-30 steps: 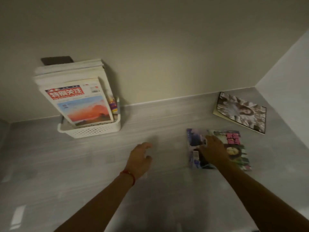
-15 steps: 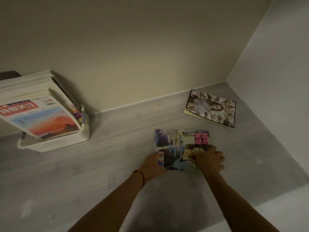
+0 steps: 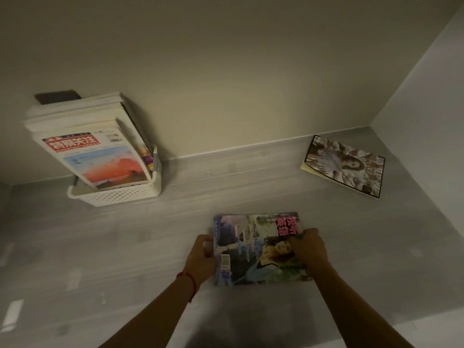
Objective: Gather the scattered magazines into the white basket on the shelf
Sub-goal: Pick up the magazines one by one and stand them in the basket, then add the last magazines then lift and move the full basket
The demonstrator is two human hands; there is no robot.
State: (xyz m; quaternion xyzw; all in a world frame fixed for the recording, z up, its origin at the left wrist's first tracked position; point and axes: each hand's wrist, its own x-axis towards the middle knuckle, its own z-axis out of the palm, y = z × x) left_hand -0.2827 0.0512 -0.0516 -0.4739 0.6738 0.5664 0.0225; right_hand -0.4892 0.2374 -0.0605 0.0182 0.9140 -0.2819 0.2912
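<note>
Head view, left hand [image 3: 200, 257] and right hand [image 3: 307, 249] grip colourful magazine [image 3: 251, 247] by opposite edges, bare shelf [image 3: 125, 247] towards white basket [image 3: 120, 195]

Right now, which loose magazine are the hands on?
The colourful magazine at centre, gripped by left hand and right hand. The monochrome magazine lies untouched by the corner.

dim warm light | soft blur | wide-angle bending at edges
</note>
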